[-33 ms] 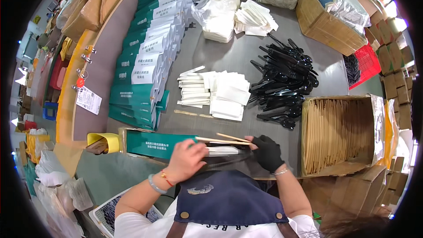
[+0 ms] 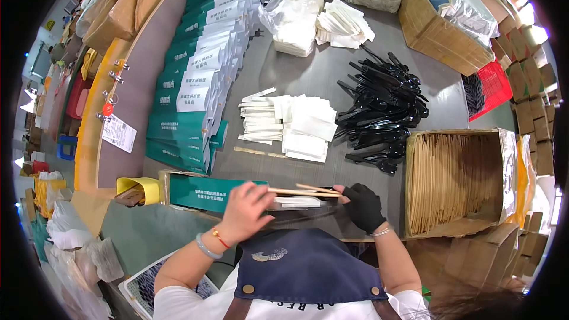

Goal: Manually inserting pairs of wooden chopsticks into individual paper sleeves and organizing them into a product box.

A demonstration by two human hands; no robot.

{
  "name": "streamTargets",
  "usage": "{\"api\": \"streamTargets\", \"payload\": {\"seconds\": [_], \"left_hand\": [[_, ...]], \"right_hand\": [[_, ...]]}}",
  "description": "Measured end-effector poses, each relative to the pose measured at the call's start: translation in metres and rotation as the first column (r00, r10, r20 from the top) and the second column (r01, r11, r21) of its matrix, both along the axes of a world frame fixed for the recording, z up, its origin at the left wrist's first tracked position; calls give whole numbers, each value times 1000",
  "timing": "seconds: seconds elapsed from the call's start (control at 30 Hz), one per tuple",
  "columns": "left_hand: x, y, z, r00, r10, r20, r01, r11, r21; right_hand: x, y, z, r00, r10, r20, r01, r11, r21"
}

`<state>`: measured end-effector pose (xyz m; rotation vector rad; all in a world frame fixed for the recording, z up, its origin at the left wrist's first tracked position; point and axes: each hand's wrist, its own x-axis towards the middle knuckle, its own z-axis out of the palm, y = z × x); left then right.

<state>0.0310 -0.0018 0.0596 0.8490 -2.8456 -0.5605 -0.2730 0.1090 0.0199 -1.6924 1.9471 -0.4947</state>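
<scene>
the chopsticks [image 2: 303,192] are over the near side of the table [image 2: 261,71], long axis running left to right, tips splayed and pointing left, one reaching farther. the gloved right hand [image 2: 363,208] pinches their right ends. the left hand [image 2: 243,216], fingers loosely spread, is beside the green packet [image 2: 198,192]; contact, i cannot tell.

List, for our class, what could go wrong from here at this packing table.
1. The two wooden chopsticks splay apart from the fingertips of the gloved right hand, so one might slip out.
2. The black plastic spoons lie loosely heaped, so pulling one could drag others along.
3. The white paper packets overlap unevenly, so a bump might spread them.
</scene>
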Motion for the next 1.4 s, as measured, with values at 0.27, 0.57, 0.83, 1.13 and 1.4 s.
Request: {"api": "streamTargets", "payload": {"seconds": [0.27,0.57,0.83,1.13,1.4], "left_hand": [[3,-14,-10,995,69,-70,-66,997,43],[-34,-4,-17,998,41,-43,-41,999,21],[-47,-14,-10,984,-157,87,162,985,-57],[1,-113,36,983,-173,55,176,982,-67],[2,-6,-40,846,534,-4,-533,846,22]], "right_hand": [[5,-4,-10,966,255,-37,-257,965,-60],[34,-15,-4,980,-33,198,37,999,-15],[58,-28,10,997,46,56,-26,949,-313],[6,-10,40,985,-112,-131,89,982,-168],[25,-10,54,974,-1,-226,-20,996,-90]]}}
